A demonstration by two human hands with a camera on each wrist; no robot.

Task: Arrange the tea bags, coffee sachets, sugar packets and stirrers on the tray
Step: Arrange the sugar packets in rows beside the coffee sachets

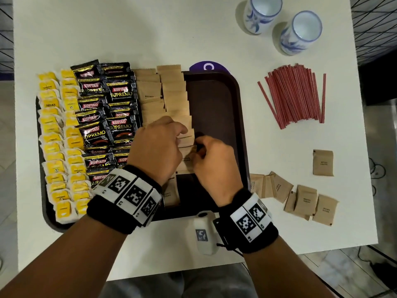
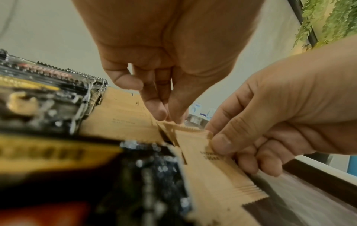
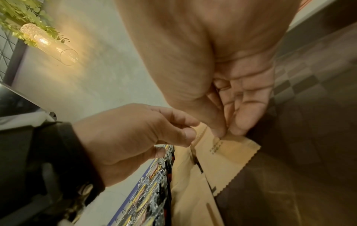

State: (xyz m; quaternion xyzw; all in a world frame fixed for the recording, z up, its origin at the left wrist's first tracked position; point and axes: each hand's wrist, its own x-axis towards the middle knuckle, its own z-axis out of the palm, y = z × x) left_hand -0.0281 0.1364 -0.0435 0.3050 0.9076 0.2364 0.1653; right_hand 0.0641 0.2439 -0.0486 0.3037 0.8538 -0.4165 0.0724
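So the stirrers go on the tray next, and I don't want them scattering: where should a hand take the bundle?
Across the middle of the stirrers, from above, fingers spanning the width. They lie flat, fanned and loose on the table, so end grips would spill them.

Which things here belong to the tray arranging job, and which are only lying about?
For the job:
tray
tea bags
coffee sachets
sugar packets
loose sugar packets
stirrers

Only lying about:
two cups
white device
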